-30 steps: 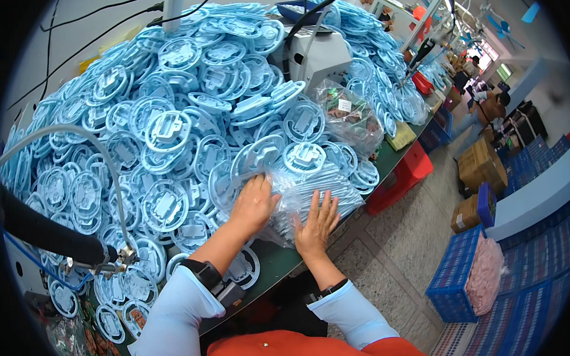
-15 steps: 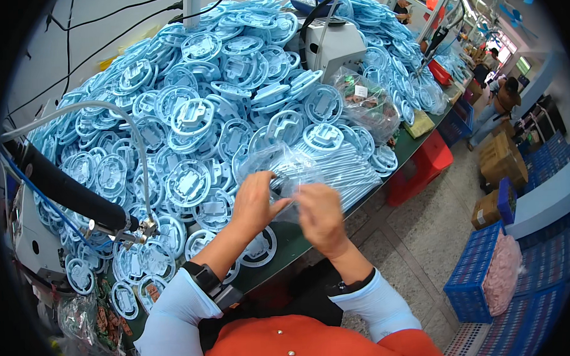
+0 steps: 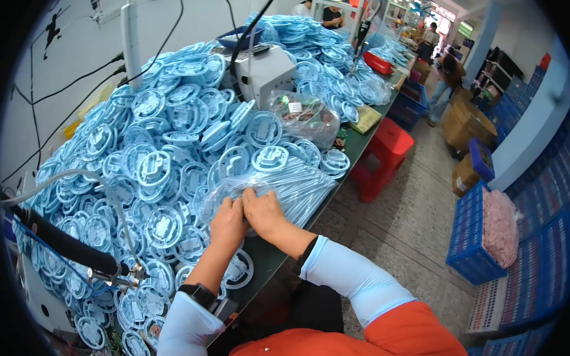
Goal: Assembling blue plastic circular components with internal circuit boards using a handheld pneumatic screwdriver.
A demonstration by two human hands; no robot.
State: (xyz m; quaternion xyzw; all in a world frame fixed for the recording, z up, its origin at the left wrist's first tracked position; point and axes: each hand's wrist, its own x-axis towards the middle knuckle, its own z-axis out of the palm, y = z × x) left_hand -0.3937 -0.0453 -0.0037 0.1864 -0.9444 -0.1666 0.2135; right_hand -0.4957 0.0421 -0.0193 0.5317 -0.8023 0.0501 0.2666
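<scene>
A clear plastic bag [image 3: 218, 194] lies on the near side of the workbench, with a bundle of thin light-blue rods [image 3: 307, 185] spreading out of or under it to the right. My left hand [image 3: 228, 222] and my right hand [image 3: 265, 214] meet side by side at the bag's near edge, their fingers closed on the film. The fingertips are partly hidden from me. Behind and left of both hands rises a big heap of round light-blue plastic parts [image 3: 164, 226] with moulded centres.
A black arm [image 3: 74, 242] with a metal tip reaches in from the left. Beyond the heap stand a white machine [image 3: 262, 72] and a bag of circuit boards [image 3: 303, 114]. Right of the bench are a red stool [image 3: 384, 152] and a blue crate [image 3: 470, 253]. People stand farther back.
My right hand has come down and left to join my left hand at the bag. The whole view has shifted, showing more of the aisle side.
</scene>
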